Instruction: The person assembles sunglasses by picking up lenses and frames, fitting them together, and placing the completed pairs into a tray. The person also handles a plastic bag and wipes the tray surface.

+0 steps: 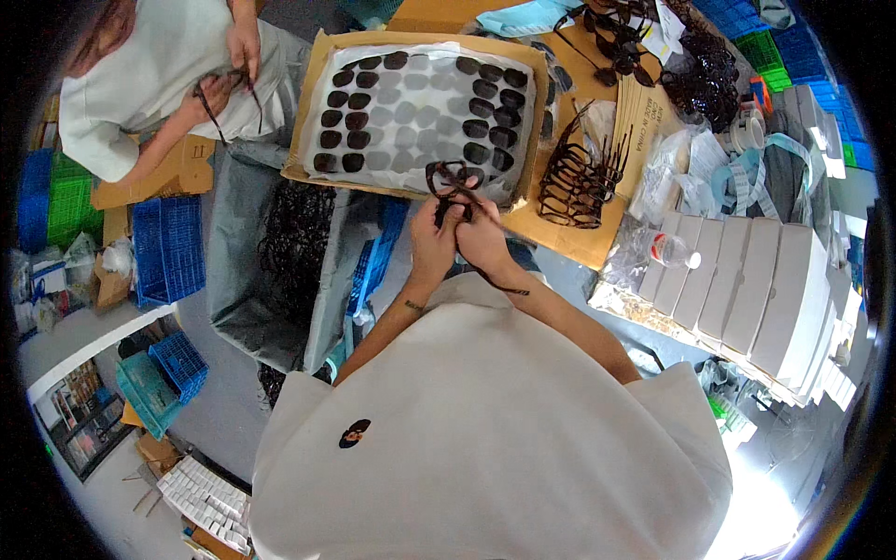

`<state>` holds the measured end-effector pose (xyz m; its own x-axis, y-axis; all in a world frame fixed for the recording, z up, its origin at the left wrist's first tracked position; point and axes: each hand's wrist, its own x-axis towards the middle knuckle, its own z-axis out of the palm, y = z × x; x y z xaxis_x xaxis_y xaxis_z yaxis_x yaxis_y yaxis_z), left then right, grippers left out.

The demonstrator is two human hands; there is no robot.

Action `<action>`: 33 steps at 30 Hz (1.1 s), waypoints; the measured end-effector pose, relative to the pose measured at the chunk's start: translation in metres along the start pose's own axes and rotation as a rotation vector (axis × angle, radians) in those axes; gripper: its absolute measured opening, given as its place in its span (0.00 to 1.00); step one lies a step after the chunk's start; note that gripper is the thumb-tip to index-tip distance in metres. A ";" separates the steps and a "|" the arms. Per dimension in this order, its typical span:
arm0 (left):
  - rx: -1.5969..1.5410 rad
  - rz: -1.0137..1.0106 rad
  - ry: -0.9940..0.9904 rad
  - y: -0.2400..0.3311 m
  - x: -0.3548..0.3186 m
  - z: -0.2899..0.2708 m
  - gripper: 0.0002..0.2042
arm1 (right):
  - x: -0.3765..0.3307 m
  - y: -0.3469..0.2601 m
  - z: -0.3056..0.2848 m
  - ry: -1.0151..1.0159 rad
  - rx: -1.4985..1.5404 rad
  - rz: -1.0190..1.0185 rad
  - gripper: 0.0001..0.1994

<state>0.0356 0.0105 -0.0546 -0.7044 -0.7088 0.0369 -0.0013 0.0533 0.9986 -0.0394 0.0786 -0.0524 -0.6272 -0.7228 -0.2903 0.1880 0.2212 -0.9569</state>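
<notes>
Just in front of my chest, my left hand (433, 241) and my right hand (482, 241) are close together, fingers closed round a dark eyeglass frame (445, 172). The frame's rims point away from me, and one temple slants out past my right hand. Behind it lies a shallow cardboard box (297, 140) lined with white paper. Rows of dark lenses (357, 120) line its left and right sides, and paler grey lenses (417, 140) fill the middle. My fingers hide part of the frame, so I cannot tell whether a lens is in it.
Right of the box, several brown frames (583, 177) stand on cardboard, with more dark glasses (611, 42) behind. White boxes (747, 280) and a plastic bottle (674, 250) lie right. A grey-lined bin (245, 252) holds dark frames. At far left, a co-worker's hands (219, 93) hold glasses.
</notes>
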 end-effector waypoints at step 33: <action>-0.308 -0.202 0.143 0.044 0.047 -0.048 0.12 | 0.033 -0.171 -0.115 0.129 -0.460 -0.545 0.15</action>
<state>0.0366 -0.0542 -0.0068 -0.6056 -0.7754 -0.1786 0.0985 -0.2958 0.9502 -0.1791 0.0923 0.1017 -0.6306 -0.7322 0.2573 -0.4958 0.1251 -0.8594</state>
